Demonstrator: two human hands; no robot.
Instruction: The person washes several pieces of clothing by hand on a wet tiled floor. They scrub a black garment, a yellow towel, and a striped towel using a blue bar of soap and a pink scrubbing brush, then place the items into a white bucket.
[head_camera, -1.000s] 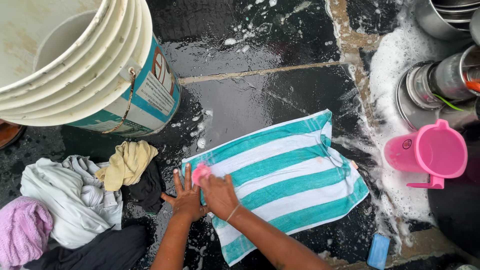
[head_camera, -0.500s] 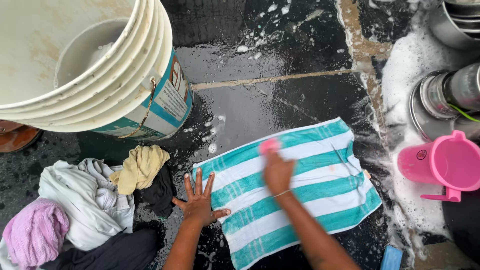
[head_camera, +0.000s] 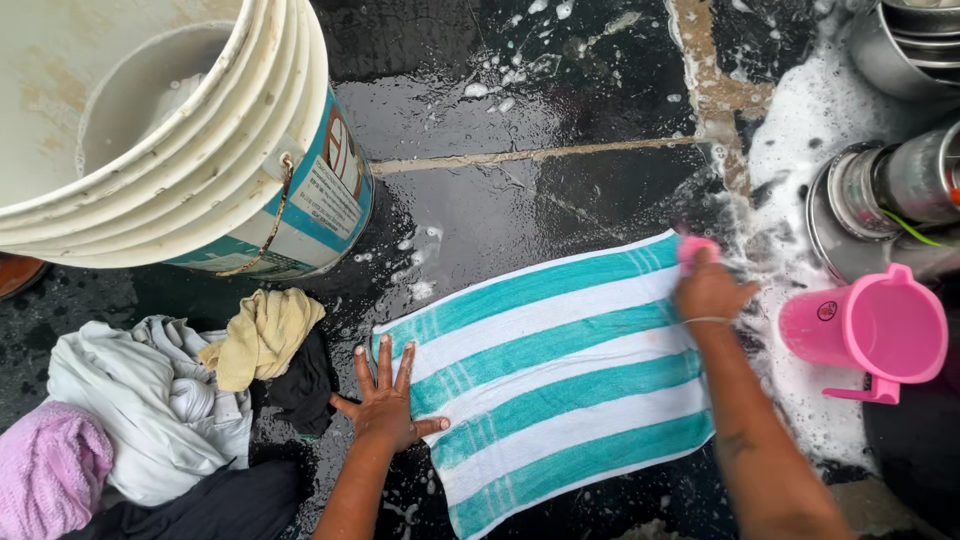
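Note:
A teal and white striped towel (head_camera: 545, 385) lies spread flat on the wet dark stone floor (head_camera: 520, 200). My left hand (head_camera: 385, 405) presses flat, fingers spread, on the towel's near left corner. At the towel's far right corner my right hand (head_camera: 708, 290) grips a small pink soap bar or scrubber (head_camera: 696, 247) and holds it against the cloth.
A large white bucket (head_camera: 200, 150) with soapy water stands at the upper left. A heap of clothes (head_camera: 170, 400), white, yellow, pink and dark, lies at the left. A pink jug (head_camera: 870, 330) and steel pots (head_camera: 890, 190) sit at the right amid foam.
My right hand has slid the pink piece across the towel from its left corner to its far right corner. My left hand has stayed pressed on the left corner.

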